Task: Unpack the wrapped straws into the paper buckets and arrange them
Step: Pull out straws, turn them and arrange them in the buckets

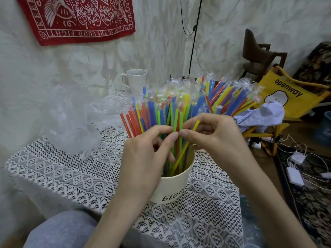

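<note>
Lace tablecloth (75,169), crumpled white backdrop (232,33), red banner (77,17)

One head cam, looking fwd & down, close over fingers (174,136); table (71,172) beneath, wall beyond.

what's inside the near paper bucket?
Unwrapped straws, green, red, orange, blue, stand in the paper bucket; a yellow straw leans across. The left hand and right hand pinch straws above the rim. The bucket's bottom is hidden.
</note>
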